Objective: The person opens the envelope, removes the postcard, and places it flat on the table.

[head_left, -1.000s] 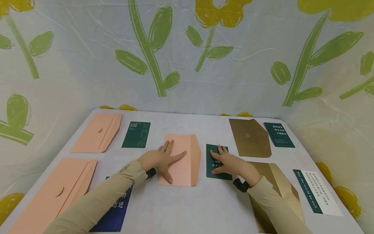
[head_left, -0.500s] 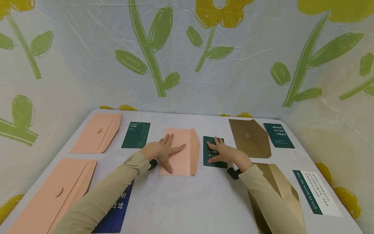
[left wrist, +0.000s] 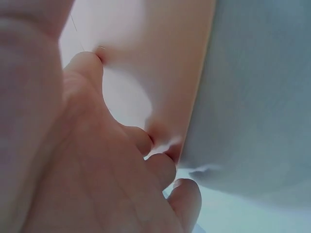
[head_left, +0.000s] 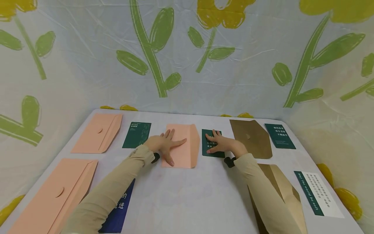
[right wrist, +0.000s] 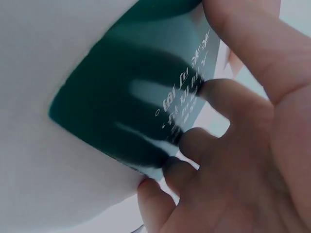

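A pink envelope (head_left: pixel 181 148) lies flat in the middle of the table, its flap unfolded toward the right. My left hand (head_left: pixel 165 144) rests on it with fingers spread; in the left wrist view the fingertips touch the paper (left wrist: pixel 170 63). Just right of it lies a dark green card (head_left: pixel 208 151) with white print. My right hand (head_left: pixel 225 144) presses on this card with its fingers spread, and the right wrist view shows the fingertips along the card's (right wrist: pixel 112 97) surface. A narrow gap of tabletop separates envelope and card.
Two pink envelopes with flaps, a green card (head_left: pixel 136 135) and a blue card (head_left: pixel 118 211) lie on the left. On the right lie a brown envelope (head_left: pixel 251 139), a gold envelope (head_left: pixel 287 195), another green card (head_left: pixel 280 136) and a green-and-white card (head_left: pixel 318 195). Flowered cloth (head_left: pixel 248 87) hangs behind.
Both hands have slid forward, away from the person. The pink envelope and the green card have moved with them toward the far edge; the card has also shifted slightly left.
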{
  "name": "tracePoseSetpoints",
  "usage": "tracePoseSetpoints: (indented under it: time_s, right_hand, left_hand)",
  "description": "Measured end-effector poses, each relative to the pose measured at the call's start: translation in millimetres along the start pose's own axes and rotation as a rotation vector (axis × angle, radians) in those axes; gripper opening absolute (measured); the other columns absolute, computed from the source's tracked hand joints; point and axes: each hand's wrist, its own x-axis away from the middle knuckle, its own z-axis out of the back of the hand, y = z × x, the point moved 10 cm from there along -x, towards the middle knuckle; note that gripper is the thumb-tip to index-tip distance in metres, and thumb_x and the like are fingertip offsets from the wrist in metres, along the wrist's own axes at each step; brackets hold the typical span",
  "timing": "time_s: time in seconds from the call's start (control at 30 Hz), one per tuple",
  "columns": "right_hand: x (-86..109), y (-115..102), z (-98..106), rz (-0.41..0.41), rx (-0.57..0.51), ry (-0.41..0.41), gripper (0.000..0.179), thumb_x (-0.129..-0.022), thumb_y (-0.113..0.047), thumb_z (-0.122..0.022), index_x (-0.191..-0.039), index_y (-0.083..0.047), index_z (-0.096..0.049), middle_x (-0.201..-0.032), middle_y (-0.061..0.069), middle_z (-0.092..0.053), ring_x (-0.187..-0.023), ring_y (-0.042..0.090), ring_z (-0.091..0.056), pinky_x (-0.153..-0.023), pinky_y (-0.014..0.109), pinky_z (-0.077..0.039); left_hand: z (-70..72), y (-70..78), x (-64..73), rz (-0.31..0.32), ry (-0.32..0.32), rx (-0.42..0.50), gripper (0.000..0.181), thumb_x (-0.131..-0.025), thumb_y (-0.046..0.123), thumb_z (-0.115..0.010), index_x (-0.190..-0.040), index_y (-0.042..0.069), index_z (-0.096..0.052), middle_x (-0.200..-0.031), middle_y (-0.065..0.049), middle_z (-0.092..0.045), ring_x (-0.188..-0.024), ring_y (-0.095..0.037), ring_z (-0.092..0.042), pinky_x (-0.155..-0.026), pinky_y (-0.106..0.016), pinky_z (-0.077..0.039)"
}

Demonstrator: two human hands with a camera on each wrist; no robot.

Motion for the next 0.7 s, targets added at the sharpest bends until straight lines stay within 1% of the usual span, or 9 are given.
tracePoseSetpoints:
  time_s: [0.03,0.13,0.27,0.37,0.47,0.6,0.7]
  right_hand:
    - [-1.5,0.8,0.8,0.008,0.000,-0.005,0.087,-0.096,-0.035,-0.066,-0.159,-0.008,-0.012,-0.161,0.026,0.013,-0.147,0.045,0.014,-0.112,0.069,-0.009]
    - [-4.8,3.6,2.1,0.023,-0.006,-0.016,0.088,-0.096,-0.034,-0.067,-0.159,-0.008,-0.011,-0.161,0.025,0.014,-0.147,0.044,0.016,-0.112,0.069,-0.006]
    - [-8.6,6.9,3.4,0.021,-0.019,-0.011,0.089,-0.096,-0.035,-0.066,-0.159,-0.010,-0.010,-0.162,0.023,0.015,-0.147,0.043,0.017,-0.112,0.069,-0.001]
    - [-10.8,7.7,4.7,0.020,-0.031,-0.002,0.088,-0.097,-0.034,-0.065,-0.160,-0.010,-0.008,-0.162,0.022,0.016,-0.147,0.042,0.018,-0.112,0.068,0.001]
    - [-11.0,7.8,5.6,0.027,-0.041,0.003,0.087,-0.097,-0.033,-0.065,-0.159,-0.009,-0.008,-0.162,0.022,0.016,-0.146,0.043,0.019,-0.112,0.069,0.002]
    - [-11.1,7.9,5.3,0.051,-0.044,0.001,0.087,-0.098,-0.034,-0.064,-0.159,-0.009,-0.008,-0.162,0.022,0.016,-0.146,0.043,0.019,-0.112,0.068,0.004]
    - [-10.1,8.4,5.9,0.076,-0.053,-0.001,0.088,-0.097,-0.033,-0.064,-0.159,-0.008,-0.007,-0.162,0.022,0.017,-0.146,0.043,0.020,-0.111,0.068,0.005]
  left_hand:
    - [0.7,-0.9,-1.2,0.001,-0.006,-0.003,0.115,-0.073,0.058,-0.081,-0.160,0.037,-0.009,-0.162,-0.021,0.016,-0.150,-0.037,0.013,-0.117,-0.056,-0.014]
    - [3.6,-5.1,-3.6,0.017,-0.006,-0.010,0.115,-0.073,0.060,-0.081,-0.160,0.038,-0.009,-0.163,-0.020,0.015,-0.150,-0.038,0.010,-0.115,-0.058,-0.019]
    - [7.6,-6.4,-4.0,0.010,-0.006,-0.014,0.114,-0.075,0.059,-0.080,-0.160,0.035,-0.009,-0.163,-0.021,0.015,-0.150,-0.039,0.009,-0.117,-0.057,-0.015]
    - [9.6,-4.2,-2.8,-0.016,-0.015,-0.016,0.113,-0.077,0.056,-0.080,-0.161,0.032,-0.008,-0.162,-0.023,0.016,-0.149,-0.039,0.012,-0.119,-0.054,-0.006]
    - [10.7,-3.9,-2.1,-0.020,-0.016,-0.006,0.112,-0.077,0.056,-0.079,-0.161,0.031,-0.008,-0.162,-0.023,0.016,-0.149,-0.039,0.012,-0.119,-0.055,-0.007]
    - [11.5,-7.3,-2.3,0.000,-0.009,0.006,0.112,-0.076,0.056,-0.080,-0.160,0.034,-0.010,-0.163,-0.021,0.015,-0.150,-0.038,0.011,-0.117,-0.059,-0.013]
    - [11.7,-7.3,-3.3,-0.011,-0.004,0.009,0.111,-0.076,0.056,-0.080,-0.160,0.034,-0.011,-0.163,-0.021,0.015,-0.150,-0.038,0.011,-0.116,-0.059,-0.012]
